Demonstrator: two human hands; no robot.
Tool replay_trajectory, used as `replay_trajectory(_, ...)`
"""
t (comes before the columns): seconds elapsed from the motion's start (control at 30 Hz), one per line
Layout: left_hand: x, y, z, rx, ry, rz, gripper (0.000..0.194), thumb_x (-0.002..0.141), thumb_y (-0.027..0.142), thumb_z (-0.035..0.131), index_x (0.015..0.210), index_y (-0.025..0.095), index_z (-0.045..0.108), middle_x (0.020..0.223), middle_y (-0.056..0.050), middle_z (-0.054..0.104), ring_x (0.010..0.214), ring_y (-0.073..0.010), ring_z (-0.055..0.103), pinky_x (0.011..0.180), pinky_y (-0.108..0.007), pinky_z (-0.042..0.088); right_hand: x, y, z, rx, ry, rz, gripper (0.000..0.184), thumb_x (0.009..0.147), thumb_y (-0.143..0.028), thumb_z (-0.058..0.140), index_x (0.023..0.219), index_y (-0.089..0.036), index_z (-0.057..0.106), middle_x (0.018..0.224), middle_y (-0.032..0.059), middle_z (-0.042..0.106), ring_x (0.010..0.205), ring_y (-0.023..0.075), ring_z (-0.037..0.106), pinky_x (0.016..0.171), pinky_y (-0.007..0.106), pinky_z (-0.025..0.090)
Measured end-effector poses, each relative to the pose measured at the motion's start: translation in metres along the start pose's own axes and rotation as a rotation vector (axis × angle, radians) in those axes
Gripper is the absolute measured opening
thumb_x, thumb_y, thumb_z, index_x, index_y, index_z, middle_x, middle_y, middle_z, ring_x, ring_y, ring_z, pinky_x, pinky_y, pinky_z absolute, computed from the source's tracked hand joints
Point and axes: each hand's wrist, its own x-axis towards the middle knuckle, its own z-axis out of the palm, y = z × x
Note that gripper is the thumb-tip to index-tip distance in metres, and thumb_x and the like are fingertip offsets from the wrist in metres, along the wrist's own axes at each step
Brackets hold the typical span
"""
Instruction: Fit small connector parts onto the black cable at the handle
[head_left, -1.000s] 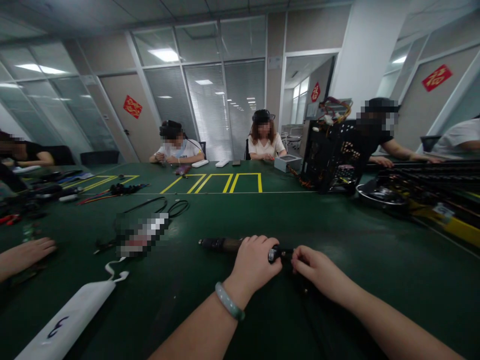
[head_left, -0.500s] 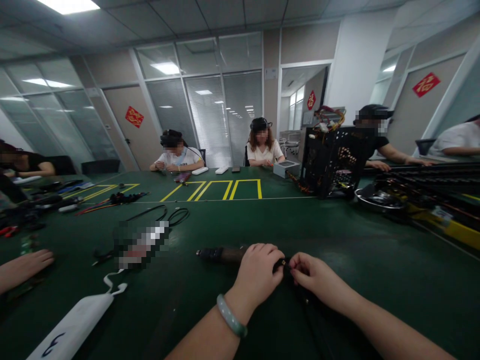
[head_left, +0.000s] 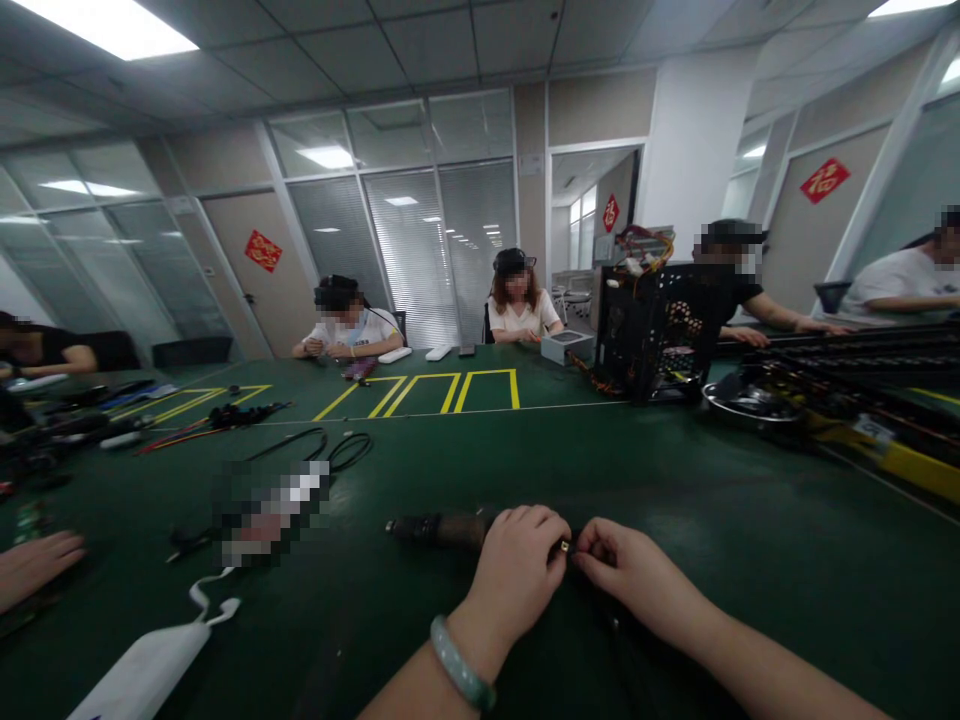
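Note:
A long dark tool with a brown barrel and a metal tip, by its shape an electric screwdriver (head_left: 439,531), lies on the green tabletop with its tip to the left. My left hand (head_left: 523,555), a jade-coloured bangle on its wrist, is wrapped over the rear part of it and hides that end. Close beside, my right hand (head_left: 619,565) pinches a small dark piece, seemingly the plug of a black cable. Between the fingertips of both hands glints a small brass-coloured bit (head_left: 565,546). Whether the plug touches the tool is hidden by my fingers. A dark cable trails down from there, barely visible.
A white power strip (head_left: 146,665) lies at lower left, beyond it a black coiled cable (head_left: 351,451). Another person's hand (head_left: 41,568) rests at the left edge. A black computer case (head_left: 656,330) and a metal bowl (head_left: 750,400) stand at right. Several people sit around the table (head_left: 420,460).
The view has tilted up slightly and turned a little to the right. My right hand's fingers have curled closer around the small piece, and the brass glint shows more clearly.

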Motion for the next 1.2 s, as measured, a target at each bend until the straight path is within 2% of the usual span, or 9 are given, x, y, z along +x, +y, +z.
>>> replay_trajectory(0.53, -0.0005, -0.0017, 0.0009, -0.028, -0.001, 0.015, 0.013, 0.084, 0.015, 0.058, 0.092, 0.025, 0.06, 0.103, 0.002, 0.062, 0.097, -0.0183, 0.053, 0.09, -0.035, 0.037, -0.0015, -0.0043, -0.002, -0.072, 0.013, -0.005, 0.007, 0.086, -0.026, 0.055, 0.086, -0.02, 0.06, 0.07, -0.0034, 0.06, 0.062, 0.0128, 0.054, 0.054, 0.021, 0.036)
replay_trajectory(0.8, 0.0007, -0.0006, 0.0011, 0.007, -0.01, -0.003, 0.014, 0.081, 0.013, 0.06, 0.09, 0.024, 0.059, 0.094, 0.002, 0.06, 0.09, -0.0183, 0.052, 0.08, -0.033, 0.037, -0.0016, -0.007, -0.0032, -0.086, 0.034, 0.015, 0.006, 0.085, -0.025, 0.055, 0.085, -0.021, 0.06, 0.069, -0.0034, 0.06, 0.063, 0.013, 0.056, 0.054, 0.02, 0.037)
replay_trajectory(1.2, 0.0005, 0.0009, -0.0007, 0.001, -0.012, -0.017, 0.013, 0.081, 0.015, 0.061, 0.089, 0.023, 0.058, 0.092, 0.002, 0.06, 0.088, -0.0183, 0.051, 0.079, -0.033, 0.036, -0.0023, -0.003, -0.0034, -0.071, 0.017, -0.028, 0.007, 0.087, -0.026, 0.055, 0.086, -0.021, 0.06, 0.071, -0.0032, 0.061, 0.064, 0.0127, 0.055, 0.055, 0.02, 0.037)
